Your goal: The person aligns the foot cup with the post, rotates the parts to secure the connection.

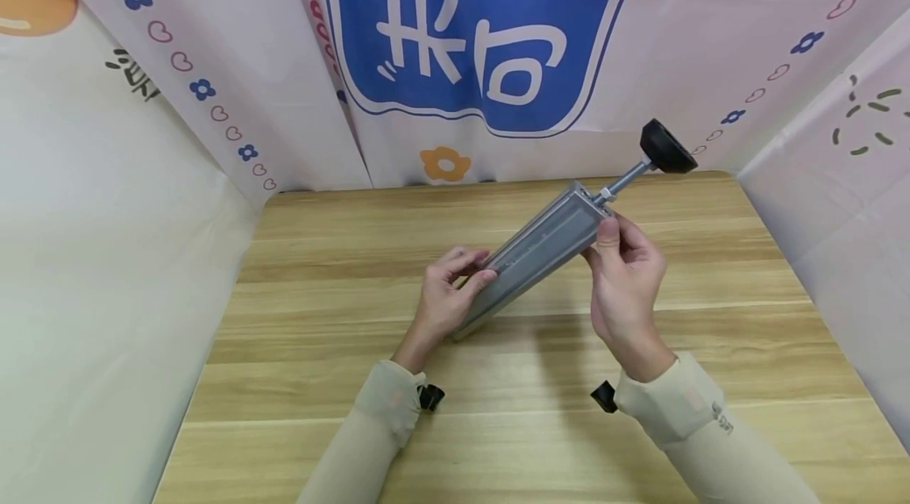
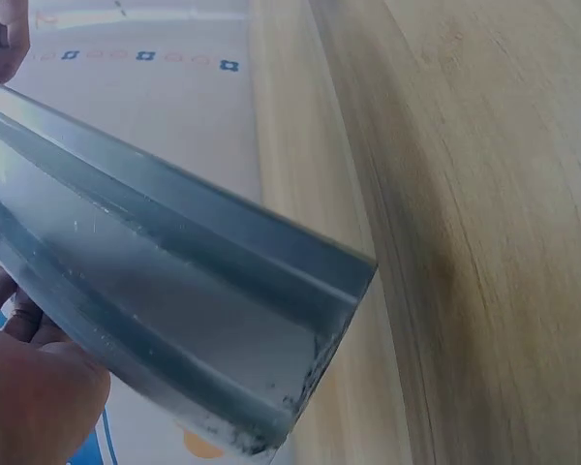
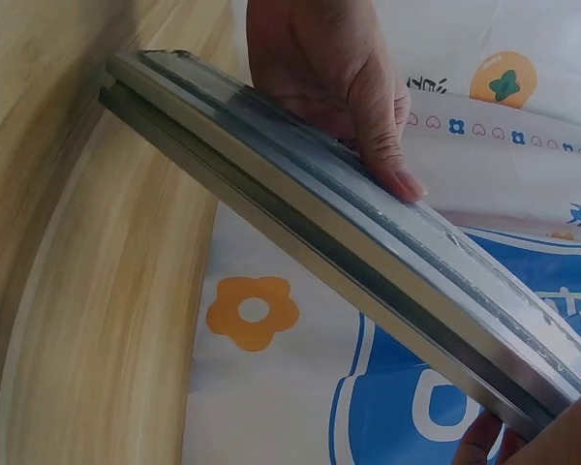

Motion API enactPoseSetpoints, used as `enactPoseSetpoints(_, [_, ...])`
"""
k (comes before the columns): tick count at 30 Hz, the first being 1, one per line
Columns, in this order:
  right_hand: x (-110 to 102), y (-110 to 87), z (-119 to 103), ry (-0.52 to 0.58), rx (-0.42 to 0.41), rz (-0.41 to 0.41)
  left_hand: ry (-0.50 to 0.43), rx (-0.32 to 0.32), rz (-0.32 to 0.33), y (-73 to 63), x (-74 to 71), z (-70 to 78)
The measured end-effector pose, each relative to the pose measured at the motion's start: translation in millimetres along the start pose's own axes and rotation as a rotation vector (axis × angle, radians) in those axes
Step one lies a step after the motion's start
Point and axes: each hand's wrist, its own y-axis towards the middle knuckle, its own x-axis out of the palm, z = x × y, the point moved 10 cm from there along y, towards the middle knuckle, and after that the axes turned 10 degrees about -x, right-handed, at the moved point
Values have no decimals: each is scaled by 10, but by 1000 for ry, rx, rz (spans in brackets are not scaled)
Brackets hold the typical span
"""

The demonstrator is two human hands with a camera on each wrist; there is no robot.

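A grey aluminium profile (image 1: 533, 255) is held aslant over the wooden table, its far end up to the right. From that end sticks a threaded rod (image 1: 629, 176) with a nut, carrying a black levelling foot (image 1: 667, 147). My left hand (image 1: 448, 295) grips the lower half, thumb on the upper face and fingers at the far side. Just below the rod, my right hand (image 1: 629, 275) pinches the upper end at its corner. The left wrist view shows the grooved face and the scuffed lower end of the profile (image 2: 174, 262). Long side grooves appear in the right wrist view.
Under the hands lies a wood-grain table (image 1: 320, 362). A printed cloth (image 1: 604, 148) with a blue sign and flowers hangs behind its back edge, and pale cloth walls (image 1: 107, 291) stand on both sides. Small black wrist cameras (image 1: 430, 397) sit at both cuffs.
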Motion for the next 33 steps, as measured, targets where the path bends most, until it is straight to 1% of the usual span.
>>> enactPoseSetpoints(5, [-72,-19,41,9,14,36,29,-36,9,-3,-10,-31])
enactPoseSetpoints(9, [-114,-36,70,-4,27,53,50,-51,1,-8,-4,-48])
enactPoseSetpoints(24, [-216,-98,149,-20,58,90,50,-55,14,-15,-21,-72])
enactPoseSetpoints(33, [-300,-169,234,-30,104,133,60,-64,11,-23,-41,-115])
